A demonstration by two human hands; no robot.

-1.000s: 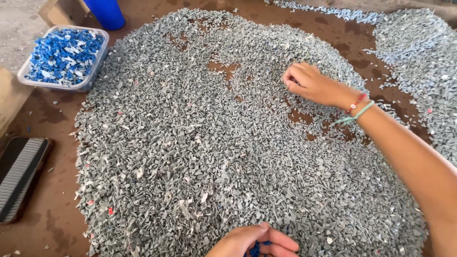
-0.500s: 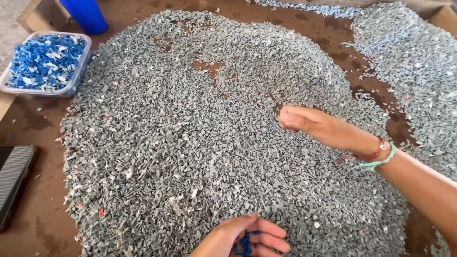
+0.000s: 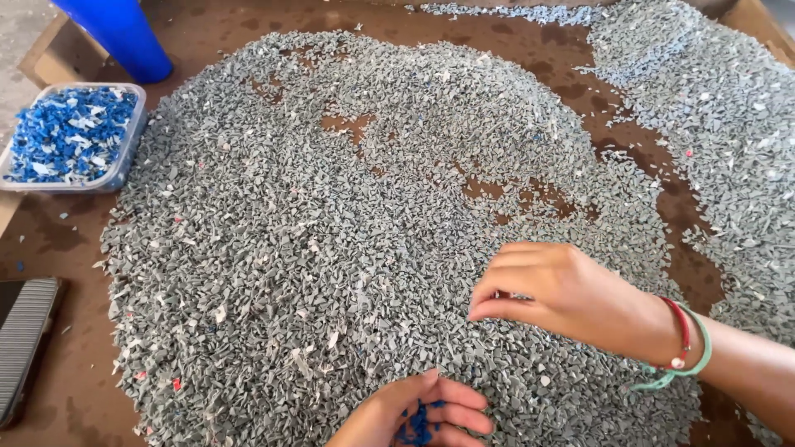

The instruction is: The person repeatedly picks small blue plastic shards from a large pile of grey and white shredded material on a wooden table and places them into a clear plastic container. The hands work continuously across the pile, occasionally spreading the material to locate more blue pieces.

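A wide heap of small grey plastic flakes (image 3: pixel 348 240) covers a brown table (image 3: pixel 207 29). My left hand (image 3: pixel 414 414) sits at the bottom edge, palm up and cupped around a few blue flakes (image 3: pixel 416 424). My right hand (image 3: pixel 563 294), with red and green bracelets on the wrist, hovers just above the heap's near side with thumb and fingers pinched together. Whether a flake is between those fingertips cannot be told.
A clear tub (image 3: pixel 124 161) of blue flakes stands at the far left, with a blue cup (image 3: pixel 124 37) behind it. A second grey heap (image 3: pixel 729 141) lies at the right. A dark ribbed object (image 3: pixel 25 339) rests at the left edge.
My right hand has drawn back from the heap's far right towards me, ending close to my left hand. The view has shifted, and the left hand shows more of its blue flakes.
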